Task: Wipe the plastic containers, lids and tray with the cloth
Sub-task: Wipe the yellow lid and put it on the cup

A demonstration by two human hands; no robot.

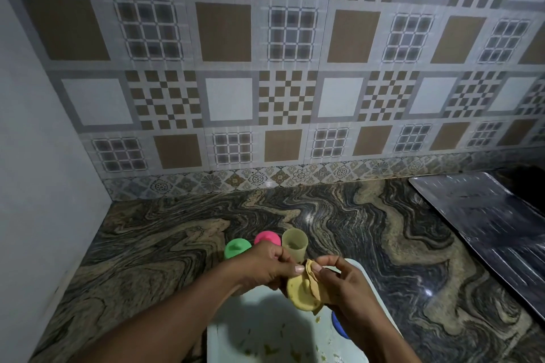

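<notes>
Nearest, below both wrists, lies a pale tray [259, 330] with small scraps of food scattered on its floor. Part of a blue round piece [339, 326] shows on the tray, just under the right hand; whether it is a lid or a container cannot be told.

Above the tray the two hands meet. The left hand [265, 270] grips a yellow lid [299, 293], its fingers curled behind it and its thumb at the top edge. The right hand [346, 286] pinches a tan cloth [312, 272], which is folded over the upper rim of the lid, with the thumb tip close beside the left thumb. The lid is held off the tray, between the palms.

Just beyond the left hand stand three small containers in a row on the marbled countertop [165, 244]: one with a green lid [236, 248], farthest to the left, one with a pink lid [267, 238], partly hidden by the knuckles, and an open yellowish cup [295, 244] just beyond the thumbs.

Well to the right of the right hand, a dark streaked metal sheet [483, 224] lies on the counter. Farthest off is the patterned tiled wall [224, 32].
</notes>
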